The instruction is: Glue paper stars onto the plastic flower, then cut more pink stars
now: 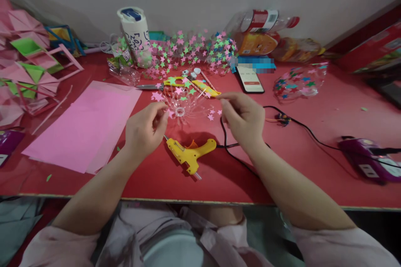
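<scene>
A clear plastic piece cut into thin curved strips point(179, 112), with pink and green paper stars on it, sits on the red table between my hands. My left hand point(144, 127) is closed in a pinch at its left side; what lies between the fingertips is too small to make out. On the right, my right hand point(244, 119) also pinches, close to the tip of a yellow cutter point(205, 88); its fingertips hide whatever they hold. A yellow glue gun point(190, 153) lies in front of the plastic piece, its nozzle pointing left, below my left fingers.
Pink paper sheets point(84, 127) lie left, beside folded pink paper shapes point(28, 58). Behind are scissors point(150, 87), a white tumbler point(134, 29), star-covered plastic point(191, 52), a phone point(249, 78) and bottles point(260, 21). A black cord point(310, 132) runs to a purple power strip point(369, 158).
</scene>
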`<action>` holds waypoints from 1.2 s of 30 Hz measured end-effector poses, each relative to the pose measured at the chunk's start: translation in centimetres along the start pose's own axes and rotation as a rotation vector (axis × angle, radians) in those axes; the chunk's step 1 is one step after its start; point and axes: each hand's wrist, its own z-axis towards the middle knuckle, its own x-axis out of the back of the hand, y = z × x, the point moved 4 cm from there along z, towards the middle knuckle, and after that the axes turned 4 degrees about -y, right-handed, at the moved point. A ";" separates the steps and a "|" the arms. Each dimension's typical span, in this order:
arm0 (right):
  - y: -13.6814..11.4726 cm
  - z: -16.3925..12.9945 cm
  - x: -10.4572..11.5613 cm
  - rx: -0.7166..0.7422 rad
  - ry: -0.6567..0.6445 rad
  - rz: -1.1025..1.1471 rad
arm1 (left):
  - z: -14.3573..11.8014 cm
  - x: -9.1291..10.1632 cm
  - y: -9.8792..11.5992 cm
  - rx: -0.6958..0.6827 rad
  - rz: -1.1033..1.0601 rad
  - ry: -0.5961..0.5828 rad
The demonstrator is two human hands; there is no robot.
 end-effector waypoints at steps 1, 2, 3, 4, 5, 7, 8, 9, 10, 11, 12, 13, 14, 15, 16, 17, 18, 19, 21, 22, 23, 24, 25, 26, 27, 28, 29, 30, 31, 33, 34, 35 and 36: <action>0.8 0.6 0.3 -0.024 0.014 0.001 | 0.0 0.1 -0.1 0.014 -0.012 0.030; 1.7 1.1 0.4 -0.043 0.004 -0.018 | 0.0 0.3 -0.2 0.024 -0.021 0.060; 2.6 1.6 0.5 -0.056 -0.006 -0.055 | 0.1 0.3 -0.3 0.029 -0.027 0.083; 3.4 2.1 0.6 -0.059 -0.014 -0.111 | 0.1 0.4 -0.4 0.028 -0.029 0.098; 4.2 2.5 0.6 -0.057 -0.046 -0.180 | 0.2 0.5 -0.4 0.025 -0.031 0.106; 5.4 2.9 0.0 -0.041 -0.184 -0.341 | 0.4 0.5 -0.6 0.029 -0.053 0.107; 5.8 2.9 -0.5 -0.032 -0.280 -0.421 | 0.5 0.5 -0.7 0.044 -0.079 0.105; 6.1 2.7 -1.0 -0.020 -0.374 -0.493 | 0.6 0.4 -0.9 0.068 -0.117 0.104; 6.2 2.5 -1.5 -0.006 -0.446 -0.553 | 0.6 0.4 -1.1 0.096 -0.165 0.105; 6.1 2.3 -1.9 0.012 -0.500 -0.598 | 0.7 0.4 -1.3 0.125 -0.219 0.108; 5.9 2.1 -2.3 0.034 -0.541 -0.635 | 0.7 0.3 -1.5 0.152 -0.274 0.112; 5.6 1.9 -2.6 0.057 -0.567 -0.665 | 0.8 0.3 -1.7 0.176 -0.327 0.113; 5.3 1.7 -2.8 0.077 -0.588 -0.695 | 0.8 0.2 -1.8 0.199 -0.377 0.109; 5.1 1.5 -3.0 0.091 -0.604 -0.722 | 0.9 0.1 -1.9 0.222 -0.423 0.103; 4.9 1.4 -3.1 0.099 -0.616 -0.745 | 0.9 0.0 -2.0 0.242 -0.464 0.097; 4.8 1.3 -3.2 0.100 -0.624 -0.762 | 1.0 -0.1 -2.1 0.257 -0.504 0.092; 4.7 1.3 -3.2 0.100 -0.630 -0.772 | 1.1 -0.1 -2.2 0.268 -0.542 0.091; 4.7 1.3 -3.2 0.100 -0.635 -0.774 | 1.1 -0.2 -2.3 0.274 -0.577 0.094; 4.9 1.3 -3.3 0.103 -0.625 -0.762 | 1.2 -0.3 -2.5 0.277 -0.633 0.106; 5.0 1.4 -3.3 0.102 -0.614 -0.748 | 1.2 -0.3 -2.6 0.277 -0.654 0.108; 5.1 1.4 -3.3 0.097 -0.600 -0.728 | 1.3 -0.3 -2.6 0.277 -0.672 0.107; 5.2 1.5 -3.3 0.084 -0.584 -0.701 | 1.3 -0.3 -2.7 0.277 -0.683 0.105; 5.3 1.5 -3.3 0.067 -0.569 -0.669 | 1.3 -0.3 -2.6 0.279 -0.689 0.093; 5.4 1.6 -3.3 0.046 -0.557 -0.636 | 1.3 -0.4 -2.6 0.285 -0.689 0.079; 5.5 1.6 -3.3 0.023 -0.549 -0.603 | 1.2 -0.3 -2.5 0.291 -0.686 0.067; 5.6 1.6 -3.3 -0.004 -0.542 -0.573 | 1.2 -0.3 -2.4 0.294 -0.679 0.063; 5.7 1.7 -3.2 -0.032 -0.532 -0.547 | 1.2 -0.2 -2.3 0.292 -0.674 0.066; 5.8 1.7 -3.1 -0.060 -0.515 -0.522 | 1.2 -0.1 -2.1 0.285 -0.675 0.077; 5.8 1.8 -3.0 -0.082 -0.488 -0.496 | 1.3 0.1 -2.0 0.275 -0.684 0.092; 5.7 2.2 -2.4 -0.102 -0.389 -0.432 | 1.4 0.2 -1.6 0.255 -0.708 0.114; 5.6 2.4 -2.0 -0.096 -0.317 -0.388 | 1.4 0.3 -1.5 0.245 -0.720 0.116; 5.3 2.5 -1.4 -0.082 -0.231 -0.337 | 1.4 0.4 -1.3 0.231 -0.735 0.116; 5.0 2.6 -0.8 -0.064 -0.140 -0.280 | 1.4 0.4 -1.1 0.213 -0.746 0.112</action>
